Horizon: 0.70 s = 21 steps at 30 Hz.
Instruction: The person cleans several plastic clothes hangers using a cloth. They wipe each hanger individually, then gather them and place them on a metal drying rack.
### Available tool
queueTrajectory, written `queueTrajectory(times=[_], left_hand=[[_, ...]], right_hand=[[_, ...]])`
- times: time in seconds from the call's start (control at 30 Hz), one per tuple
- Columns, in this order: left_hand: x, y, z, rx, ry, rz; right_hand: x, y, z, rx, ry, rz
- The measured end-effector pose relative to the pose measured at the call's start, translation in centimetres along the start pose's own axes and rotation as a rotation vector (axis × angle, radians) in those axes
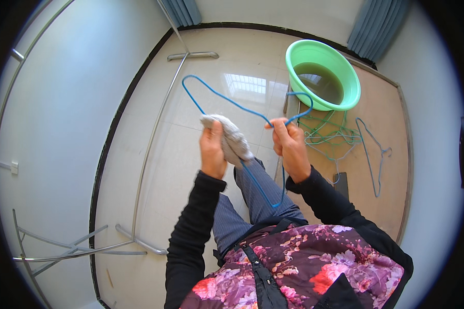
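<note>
My right hand (290,148) grips a blue clothes hanger (232,99) at the neck, just below its hook. A wadded light grey cloth (234,141) lies over the hanger's long bottom bar, and my left hand (213,148) holds it there, thumb on top. The hanger is tilted in front of my lap, its hook towards the right and one shoulder end pointing to the upper left. Part of the bar is hidden under the cloth. What kind of cloth it is, I cannot tell.
A green plastic basin (321,75) of murky water stands at the upper right. Green hangers (324,133) lie tangled on a brown board (386,162), near a separate blue-grey hanger (379,154) and a dark flat object (342,184). A metal rack (147,162) stands left.
</note>
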<state>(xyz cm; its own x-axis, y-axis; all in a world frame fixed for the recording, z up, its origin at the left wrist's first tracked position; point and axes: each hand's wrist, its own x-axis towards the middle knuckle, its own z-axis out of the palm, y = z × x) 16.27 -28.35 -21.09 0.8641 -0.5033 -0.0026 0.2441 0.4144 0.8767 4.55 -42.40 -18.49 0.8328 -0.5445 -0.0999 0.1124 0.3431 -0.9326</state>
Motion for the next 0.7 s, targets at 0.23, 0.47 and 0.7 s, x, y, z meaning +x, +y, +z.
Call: queueTrajectory(times=[0.23, 0.47, 0.7], left_hand=[[-4.8, -5.8, 2.8, 0.319, -0.052, -0.001], [-5.4, -5.4, 2.5, 0.334, -0.143, -0.053], [-5.2, -5.1, 3.6, 0.070, -0.052, -0.095]], right_hand=[[6.1, -2.5, 1.4, 0.153, 0.130, -0.197], [8.5, -4.1, 0.3, 0.322, 0.153, -0.234], [9.3, -6.3, -0.2, 0.466, 0.220, -0.336]])
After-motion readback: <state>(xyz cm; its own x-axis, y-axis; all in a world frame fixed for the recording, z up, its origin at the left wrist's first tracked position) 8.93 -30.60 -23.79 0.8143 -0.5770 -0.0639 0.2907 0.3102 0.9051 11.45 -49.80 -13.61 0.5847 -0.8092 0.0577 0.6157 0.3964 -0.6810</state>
